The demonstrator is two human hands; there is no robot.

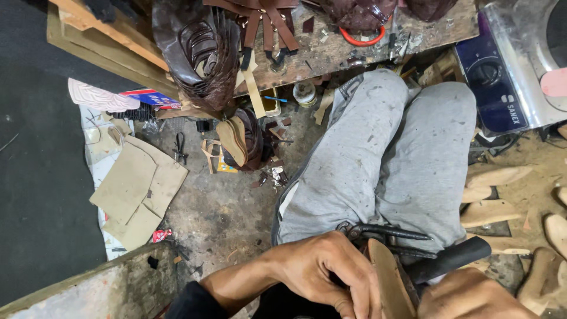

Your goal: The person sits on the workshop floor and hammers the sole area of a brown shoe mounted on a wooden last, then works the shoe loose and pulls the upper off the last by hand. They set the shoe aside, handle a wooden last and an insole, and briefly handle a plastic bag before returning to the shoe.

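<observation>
Both hands (331, 274) grip a tan sole (391, 282) against dark metal pincers (390, 233).

The light is soft and even, probably daylight from above, with no hard shadows. The left of the frame, over the dark floor (35, 177), is dim. A pale glare lies on the metal machine (520, 53) in the upper right. The hands at the bottom edge are slightly blurred; edges bend a little.

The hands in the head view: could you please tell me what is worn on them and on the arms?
Both hands are bare, with no gloves or rings visible. The left hand comes from a bare forearm with a dark sleeve pushed up near the elbow. The right hand is cut off by the frame, so no sleeve shows.
</observation>
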